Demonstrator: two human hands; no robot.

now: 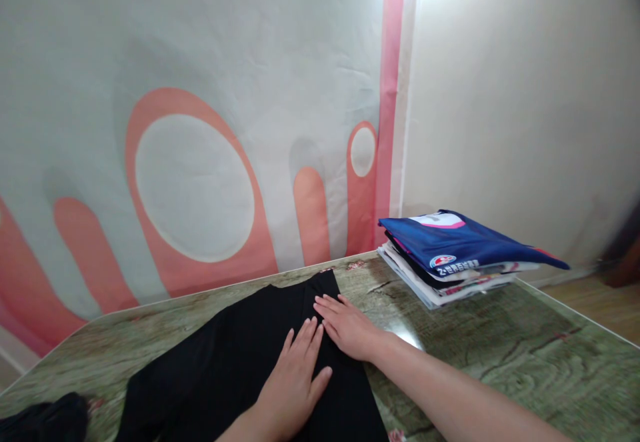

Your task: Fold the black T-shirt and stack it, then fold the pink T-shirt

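A black garment (220,349) lies spread on the wood-patterned table, its right part folded over toward the middle. On the cloth rests my left hand (294,379), palm down with fingers stretched out. My right hand (347,325) lies flat on the folded strip near the garment's far right end, its fingers pointing left. The fingertips of both hands are close to each other along the fold. Neither hand grips the fabric. The garment's near edge runs out of view at the bottom.
A stack of folded clothes (450,255), dark blue on top with lighter ones beneath, sits at the table's back right. Another black cloth bundle (47,419) lies at the lower left. The table (530,349) meets a printed wall covering (310,62) behind.
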